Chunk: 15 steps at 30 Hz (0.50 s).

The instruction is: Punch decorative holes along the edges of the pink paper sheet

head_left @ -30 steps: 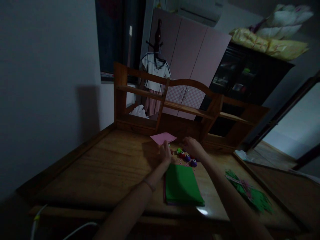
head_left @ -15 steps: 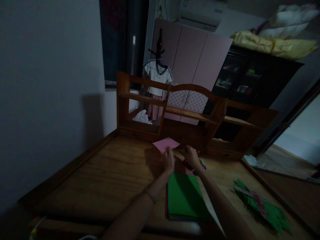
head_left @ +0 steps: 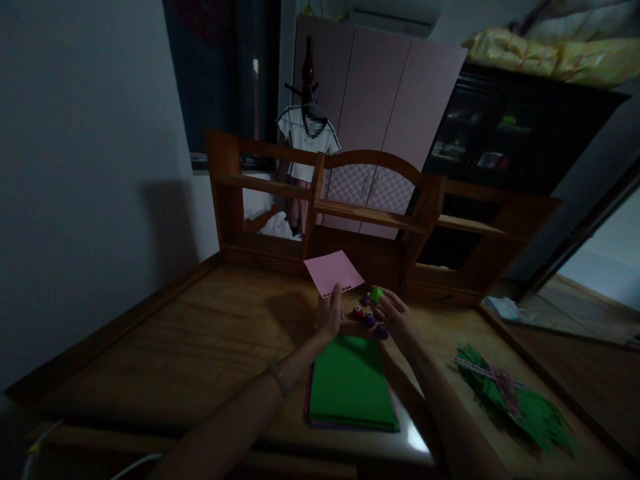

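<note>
Right hand point(head_left: 399, 318) pinching green figure point(head_left: 377, 295), beyond green stack point(head_left: 353, 383) | left hand point(head_left: 330, 317): thumb at pink sheet's point(head_left: 334, 270) near edge, grip cannot tell | figure probably light, firm, take by sides; sheet likely thin, creasable | seen: 1 green figure, 1 red figure point(head_left: 357, 312), 3 purple figures point(head_left: 381, 331), 1 sheet

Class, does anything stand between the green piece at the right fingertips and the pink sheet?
A small purple piece shows between the green piece and the pink sheet; whether it blocks the way is unclear.
</note>
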Available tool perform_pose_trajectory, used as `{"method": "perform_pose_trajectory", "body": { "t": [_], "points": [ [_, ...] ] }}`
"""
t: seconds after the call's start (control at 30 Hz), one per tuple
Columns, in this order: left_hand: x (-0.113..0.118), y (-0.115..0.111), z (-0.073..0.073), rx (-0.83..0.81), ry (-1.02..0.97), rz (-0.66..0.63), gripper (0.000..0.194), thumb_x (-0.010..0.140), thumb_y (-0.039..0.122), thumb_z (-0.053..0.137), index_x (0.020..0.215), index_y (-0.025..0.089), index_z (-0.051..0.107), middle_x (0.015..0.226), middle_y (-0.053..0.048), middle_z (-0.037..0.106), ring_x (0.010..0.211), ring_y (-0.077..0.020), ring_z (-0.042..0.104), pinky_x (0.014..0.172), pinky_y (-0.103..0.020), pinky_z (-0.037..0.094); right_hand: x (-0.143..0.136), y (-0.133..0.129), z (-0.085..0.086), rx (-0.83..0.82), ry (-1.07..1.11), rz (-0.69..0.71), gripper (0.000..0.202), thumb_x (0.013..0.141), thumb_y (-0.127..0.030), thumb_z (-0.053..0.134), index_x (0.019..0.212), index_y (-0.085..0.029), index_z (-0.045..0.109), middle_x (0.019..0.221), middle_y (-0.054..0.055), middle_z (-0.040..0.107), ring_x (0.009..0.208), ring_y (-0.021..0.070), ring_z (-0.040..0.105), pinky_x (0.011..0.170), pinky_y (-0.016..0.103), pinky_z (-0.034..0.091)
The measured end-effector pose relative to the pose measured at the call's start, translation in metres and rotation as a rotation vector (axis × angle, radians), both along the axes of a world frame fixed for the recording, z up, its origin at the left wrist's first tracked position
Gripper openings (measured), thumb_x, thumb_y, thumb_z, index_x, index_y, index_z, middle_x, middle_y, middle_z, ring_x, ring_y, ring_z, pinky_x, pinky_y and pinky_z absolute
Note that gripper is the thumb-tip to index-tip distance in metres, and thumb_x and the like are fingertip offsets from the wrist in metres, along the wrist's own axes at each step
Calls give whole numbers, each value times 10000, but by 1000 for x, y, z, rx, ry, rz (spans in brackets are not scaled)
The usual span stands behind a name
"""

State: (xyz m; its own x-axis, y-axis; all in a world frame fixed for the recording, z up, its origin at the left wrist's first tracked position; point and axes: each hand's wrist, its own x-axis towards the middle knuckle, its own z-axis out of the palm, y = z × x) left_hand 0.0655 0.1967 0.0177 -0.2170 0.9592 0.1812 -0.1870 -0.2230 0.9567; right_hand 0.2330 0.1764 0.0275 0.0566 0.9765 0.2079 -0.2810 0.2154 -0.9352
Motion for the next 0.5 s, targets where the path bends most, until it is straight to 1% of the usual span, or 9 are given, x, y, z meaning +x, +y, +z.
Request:
{"method": "perform_pose_trajectory", "body": {
  "t": [0.1, 0.17, 0.27, 0.33, 0.4, 0.5],
  "points": [
    [0, -2, -4, 56, 87, -61, 594, 893, 575, 368, 410, 234, 419, 357, 1, 386, 370, -135, 416, 526, -297, 377, -9, 0, -2, -1, 36, -12, 338, 668, -388, 791, 915, -215, 640, 959, 46, 692, 888, 212, 688, 837, 326, 524],
    [-1, -2, -6, 81, 120, -62, 623, 906, 562, 344, 382, 231, 405, 361, -8, 401, 383, -132, 432, 578, -299, 399, -14, 1, -6, -37, 56, -12, 321, 684, -418, 775, 874, -214, 616, 928, 46, 700, 877, 218, 692, 802, 331, 536],
    [-3, -3, -7, 73, 154, -63, 638, 920, 546, 316, 375, 226, 407, 366, -12, 421, 398, -131, 448, 608, -293, 406, -20, 0, -11, -100, 40, -48, 356, 701, -465, 746, 911, -216, 601, 879, 49, 709, 776, 198, 695, 685, 305, 548],
    [-3, -4, -6, 73, 162, -63, 648, 924, 549, 296, 376, 223, 412, 374, -14, 437, 409, -130, 458, 613, -286, 406, -22, -2, -13, -108, 14, -72, 376, 694, -467, 747, 927, -210, 601, 865, 53, 711, 759, 194, 690, 644, 289, 543],
    [-3, -6, -4, 73, 162, -65, 653, 924, 557, 285, 379, 221, 417, 381, -14, 449, 414, -127, 460, 603, -278, 402, -24, -4, -13, -102, 21, -76, 414, 667, -450, 768, 962, -211, 604, 879, 54, 713, 776, 199, 689, 653, 293, 545],
    [-3, -8, -2, 71, 167, -77, 654, 923, 561, 287, 382, 218, 418, 384, -13, 454, 417, -122, 460, 594, -271, 396, -26, -8, -10, -71, 62, -14, 512, 637, -385, 797, 1082, -233, 595, 982, 55, 707, 834, 206, 688, 703, 310, 546]
  ]
}}
